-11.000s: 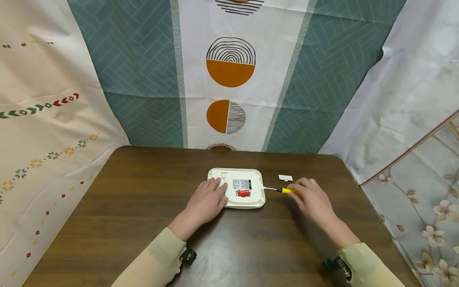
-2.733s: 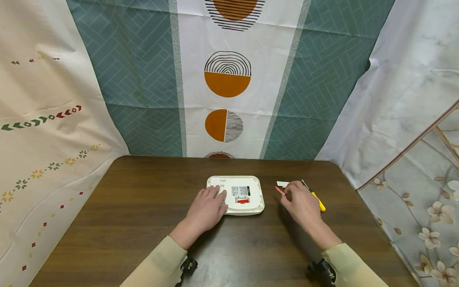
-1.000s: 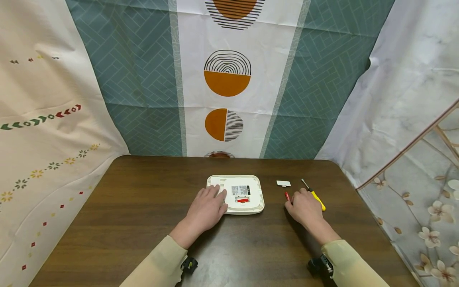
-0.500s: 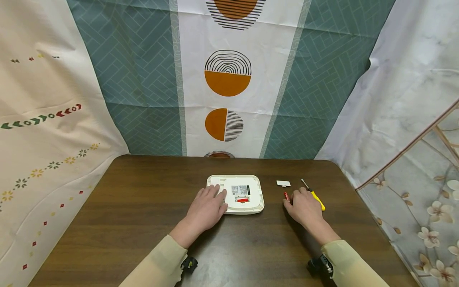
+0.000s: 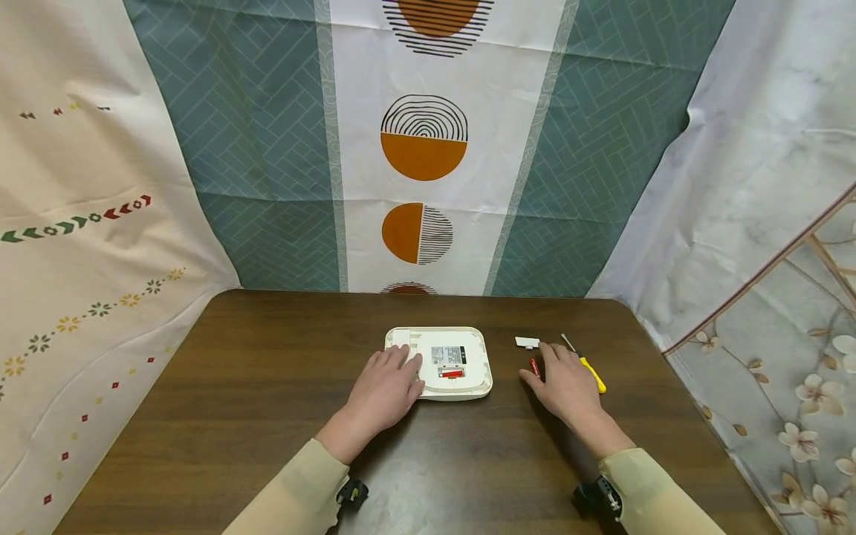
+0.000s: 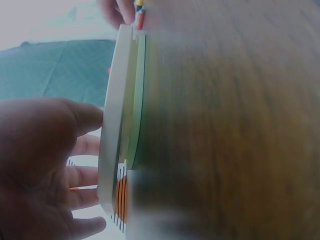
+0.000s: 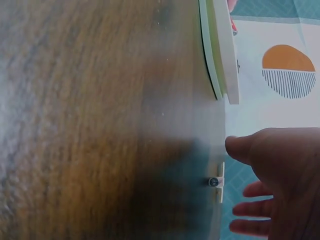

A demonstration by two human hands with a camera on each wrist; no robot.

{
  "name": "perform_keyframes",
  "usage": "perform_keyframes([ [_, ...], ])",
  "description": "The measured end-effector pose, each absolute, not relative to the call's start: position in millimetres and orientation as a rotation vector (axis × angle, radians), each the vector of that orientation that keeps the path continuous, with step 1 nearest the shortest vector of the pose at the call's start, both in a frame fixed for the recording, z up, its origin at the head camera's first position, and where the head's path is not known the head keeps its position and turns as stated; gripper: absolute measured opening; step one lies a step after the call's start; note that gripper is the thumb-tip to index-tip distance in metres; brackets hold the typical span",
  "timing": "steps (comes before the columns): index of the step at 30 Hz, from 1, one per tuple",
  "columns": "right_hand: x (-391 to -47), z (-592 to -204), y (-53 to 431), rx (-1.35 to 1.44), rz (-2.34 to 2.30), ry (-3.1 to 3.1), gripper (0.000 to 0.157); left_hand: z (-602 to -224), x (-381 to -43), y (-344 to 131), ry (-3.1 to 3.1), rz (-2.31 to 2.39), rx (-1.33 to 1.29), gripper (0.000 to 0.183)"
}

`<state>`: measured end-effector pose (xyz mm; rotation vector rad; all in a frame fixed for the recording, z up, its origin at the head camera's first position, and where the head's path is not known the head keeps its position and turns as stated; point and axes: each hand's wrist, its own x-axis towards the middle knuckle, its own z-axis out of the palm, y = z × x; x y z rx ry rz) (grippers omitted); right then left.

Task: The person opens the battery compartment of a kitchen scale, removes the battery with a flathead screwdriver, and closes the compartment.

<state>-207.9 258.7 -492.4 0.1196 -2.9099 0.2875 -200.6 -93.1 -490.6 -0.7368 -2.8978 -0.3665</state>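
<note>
A white plastic device (image 5: pixel 473 371) lies on the table with its labelled side up. One red battery (image 5: pixel 452 374) sits in its small compartment. My left hand (image 5: pixel 383 386) rests on the device's left part, fingers extended; in the left wrist view the thumb and fingers (image 6: pixel 86 176) lie against its face. My right hand (image 5: pixel 568 383) is spread above the table, thumb and fingers apart. A second red battery (image 5: pixel 534 367) lies between them on the table, its end (image 7: pixel 214 181) showing in the right wrist view. Whether a finger touches it, I cannot tell.
A small white cover (image 5: pixel 527 342) lies just beyond the right fingertips. To the right of that hand is a screwdriver (image 5: pixel 592 374) with a yellow handle. The brown wooden table (image 5: pixel 267 371) is bordered by hanging patterned cloths (image 5: pixel 281 148).
Earlier my right hand worked the screwdriver at the device's edge; the screwdriver now lies aside. That hand carried one battery rightward, laid it down, and its fingers have spread. My left hand stayed put.
</note>
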Motion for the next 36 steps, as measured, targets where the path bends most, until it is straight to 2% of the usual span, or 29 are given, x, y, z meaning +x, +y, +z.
perform_keyframes([
  [9,-208.0,-486.5,251.4,0.274,0.297,-2.827,0.075,-492.0,-200.7,-94.3,-2.854,-0.379,-0.749,0.048],
  [18,-209.2,-477.4,234.6,0.472,0.306,-2.775,0.064,-492.0,-200.5,-93.8,-2.862,-0.38,-0.744,0.049],
  [29,-211.7,-471.9,206.9,0.657,0.384,-2.744,0.059,-492.5,-200.6,-93.9,-2.852,-0.383,-0.751,0.048],
  [36,-212.5,-470.0,189.8,0.772,0.385,-2.707,0.045,-493.1,-200.9,-94.2,-2.855,-0.381,-0.749,0.049],
])
